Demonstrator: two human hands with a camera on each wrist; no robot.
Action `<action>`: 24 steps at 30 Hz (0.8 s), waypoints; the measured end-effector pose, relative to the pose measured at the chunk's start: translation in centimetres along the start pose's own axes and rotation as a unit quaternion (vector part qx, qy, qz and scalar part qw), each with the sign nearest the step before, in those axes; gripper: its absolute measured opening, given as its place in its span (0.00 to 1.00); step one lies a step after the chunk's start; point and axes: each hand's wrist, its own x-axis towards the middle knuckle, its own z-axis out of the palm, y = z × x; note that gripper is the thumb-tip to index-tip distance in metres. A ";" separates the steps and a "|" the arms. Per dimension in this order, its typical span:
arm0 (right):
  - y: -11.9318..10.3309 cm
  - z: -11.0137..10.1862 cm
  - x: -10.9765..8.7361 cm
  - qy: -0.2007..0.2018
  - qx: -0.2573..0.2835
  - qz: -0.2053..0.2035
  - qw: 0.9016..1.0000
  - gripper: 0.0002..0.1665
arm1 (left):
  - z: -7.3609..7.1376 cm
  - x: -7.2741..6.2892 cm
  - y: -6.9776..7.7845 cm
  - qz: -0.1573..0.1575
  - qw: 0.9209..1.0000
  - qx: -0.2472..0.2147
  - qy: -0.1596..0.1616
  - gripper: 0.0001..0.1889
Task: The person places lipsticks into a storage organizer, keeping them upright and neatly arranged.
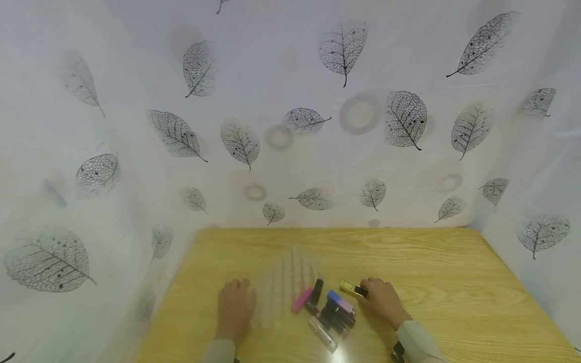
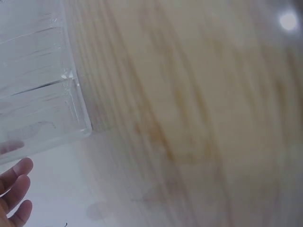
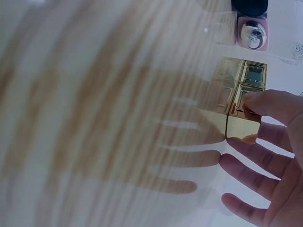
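A gold lipstick tube with a black section (image 1: 353,289) lies on the wood-grain table, and my right hand (image 1: 383,300) pinches its near end. The right wrist view shows the thumb on the gold lipstick (image 3: 244,101), the other fingers behind and below it. My left hand (image 1: 235,308) rests beside the left edge of a clear plastic organizer (image 1: 274,292) with several slots. In the left wrist view, relaxed fingertips (image 2: 21,166) lie right at the organizer's corner (image 2: 71,118). Between the hands is a loose group of lipsticks, including a pink tube (image 1: 302,300) and a black tube (image 1: 317,291).
A blue and pink tube (image 1: 340,302), more dark tubes (image 1: 337,318) and a clear silvery tube (image 1: 323,334) lie close together near the front. Leaf-printed white sheeting (image 1: 317,161) stands around the back and sides of the table (image 1: 431,267).
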 end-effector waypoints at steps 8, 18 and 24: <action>-0.2 -0.5 0.0 -0.006 0.005 0.001 1.000 0.13 | -0.1 0.0 0.1 -0.006 1.000 0.000 -0.008 0.15; -0.3 -0.9 0.0 -0.014 0.008 0.003 1.000 0.12 | -0.2 0.1 0.2 -0.009 1.000 -0.003 -0.006 0.15; -0.4 -0.4 0.4 -0.019 0.008 -0.004 1.000 0.12 | -0.1 0.0 0.2 -0.003 1.000 -0.001 0.008 0.15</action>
